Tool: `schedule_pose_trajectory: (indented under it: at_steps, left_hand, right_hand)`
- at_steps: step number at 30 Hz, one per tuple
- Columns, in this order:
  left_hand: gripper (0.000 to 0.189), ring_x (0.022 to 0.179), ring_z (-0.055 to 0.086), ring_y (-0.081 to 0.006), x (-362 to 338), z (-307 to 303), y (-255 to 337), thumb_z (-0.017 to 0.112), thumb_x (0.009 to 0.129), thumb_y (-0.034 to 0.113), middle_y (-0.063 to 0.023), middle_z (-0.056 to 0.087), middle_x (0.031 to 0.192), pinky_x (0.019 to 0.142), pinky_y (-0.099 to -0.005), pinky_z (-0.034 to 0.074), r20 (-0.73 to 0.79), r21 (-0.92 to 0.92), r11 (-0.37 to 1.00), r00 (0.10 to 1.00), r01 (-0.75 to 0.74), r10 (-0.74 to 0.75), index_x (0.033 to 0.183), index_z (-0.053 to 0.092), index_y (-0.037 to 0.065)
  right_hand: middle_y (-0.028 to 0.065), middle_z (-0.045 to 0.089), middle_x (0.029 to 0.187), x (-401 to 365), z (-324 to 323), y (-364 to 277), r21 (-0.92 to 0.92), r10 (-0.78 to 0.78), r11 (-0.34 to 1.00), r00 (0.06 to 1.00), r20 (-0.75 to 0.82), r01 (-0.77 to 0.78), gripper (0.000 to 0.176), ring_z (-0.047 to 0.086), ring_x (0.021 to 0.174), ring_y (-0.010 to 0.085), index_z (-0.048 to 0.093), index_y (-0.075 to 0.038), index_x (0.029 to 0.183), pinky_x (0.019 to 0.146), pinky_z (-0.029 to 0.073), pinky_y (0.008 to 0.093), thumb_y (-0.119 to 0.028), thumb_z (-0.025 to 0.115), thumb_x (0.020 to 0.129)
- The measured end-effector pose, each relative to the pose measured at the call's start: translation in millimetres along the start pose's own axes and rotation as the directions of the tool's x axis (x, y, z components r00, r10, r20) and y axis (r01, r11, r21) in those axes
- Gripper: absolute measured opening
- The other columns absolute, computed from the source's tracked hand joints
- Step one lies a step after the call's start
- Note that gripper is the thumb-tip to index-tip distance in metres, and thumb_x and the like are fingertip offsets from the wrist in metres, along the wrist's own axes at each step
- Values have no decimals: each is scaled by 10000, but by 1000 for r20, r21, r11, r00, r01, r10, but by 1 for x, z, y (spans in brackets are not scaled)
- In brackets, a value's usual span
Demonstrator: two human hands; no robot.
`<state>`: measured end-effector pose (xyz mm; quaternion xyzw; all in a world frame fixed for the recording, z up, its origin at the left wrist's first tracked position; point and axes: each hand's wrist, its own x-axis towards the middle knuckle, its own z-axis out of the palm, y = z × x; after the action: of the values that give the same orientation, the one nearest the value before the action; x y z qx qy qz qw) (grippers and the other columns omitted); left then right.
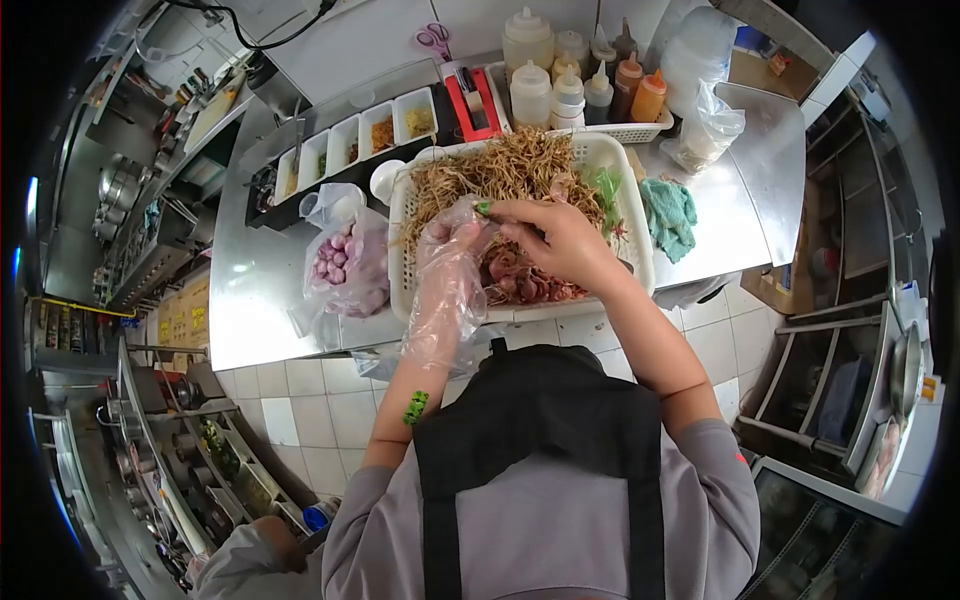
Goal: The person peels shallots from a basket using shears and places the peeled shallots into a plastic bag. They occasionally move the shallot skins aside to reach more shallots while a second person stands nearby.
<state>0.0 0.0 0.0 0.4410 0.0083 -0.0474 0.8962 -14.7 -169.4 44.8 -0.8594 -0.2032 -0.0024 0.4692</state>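
Note:
Over the white plastic basket my two hands meet at the fingertips. My left hand, in a loose clear plastic glove, is closed with the fingers bent. My bare right hand pinches toward the left fingertips, where a small green patch shows. I cannot tell what is held between them. Thin brown finger-like roots fill the back of the basket. Reddish shallots or peelings lie at its front, below my right hand. Green stalks lean at the basket's right side.
A clear bag of purple-skinned bulbs sits left of the basket on the steel table. Behind are filled condiment trays, a red-framed holder and squeeze bottles. A teal cloth and tied bag lie right.

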Motion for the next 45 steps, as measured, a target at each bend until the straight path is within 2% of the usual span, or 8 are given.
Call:
schedule_pose_trajectory:
  at_steps: [3,6,8,12,17,23,32,45]
  left_hand:
    - [292,1007,593,-245,-1,2,2,591,845,-1,-131,594,1094,915,-348,491,64,-8,1000,998,3,-3,1132,533,-14]
    - [281,1005,594,-240,3,-4,-2,595,828,-34,-146,588,1097,926,-353,487,87,-98,995,995,-31,39,1103,545,-23]
    - [295,1010,591,-243,8,-8,-6,598,815,-51,-165,579,1098,931,-363,487,168,-220,971,976,-96,135,1103,538,-27]
    - [306,1010,590,-247,1,-1,-1,593,820,-44,-165,574,1109,932,-365,487,118,-234,970,989,-61,91,1118,529,-23]
    - [292,1012,584,-228,3,-14,-3,583,851,28,-132,579,1106,903,-335,493,101,-245,968,994,59,-35,1135,526,-7]
    - [407,994,588,-204,15,-28,-8,594,865,67,-128,562,1117,870,-301,532,335,-421,885,941,197,-49,1237,450,-12]
    - [367,881,587,-138,4,-5,-3,640,850,91,-68,579,1039,768,-235,503,117,-305,952,992,-18,56,1182,506,8]
    - [233,921,609,-152,0,-5,-2,653,843,85,-60,611,987,862,-272,516,66,-202,979,998,-4,18,1043,559,13]
  right_hand:
    - [81,671,1033,2,9,11,-41,-137,990,982,-133,133,257,642,859,255,586,-50,1138,753,486,335,-144,576,898]
    - [29,658,878,5,11,17,294,-120,941,978,-173,167,252,600,737,160,589,-45,1132,676,477,307,-152,581,904]
    - [3,610,861,4,0,8,598,249,745,955,162,-296,263,541,764,93,587,-47,1144,700,453,272,-172,578,913]
    - [9,594,891,4,2,9,587,281,732,938,201,-345,275,523,809,71,587,-54,1160,737,437,260,-192,570,922]
    - [58,629,990,3,9,6,313,86,949,987,-135,-40,301,552,927,122,575,-44,1174,845,430,283,-197,575,915]
    - [101,609,1129,0,-4,-3,268,122,957,992,-22,-112,351,559,1030,180,542,-50,1218,911,417,317,-216,576,911]
    - [148,567,1228,-2,9,-2,205,45,978,998,-51,-33,397,535,1144,244,513,-50,1251,971,394,341,-227,578,901]
    - [157,642,1051,0,13,-1,111,-3,994,998,-59,10,326,622,946,278,571,-56,1190,844,463,341,-186,572,891]
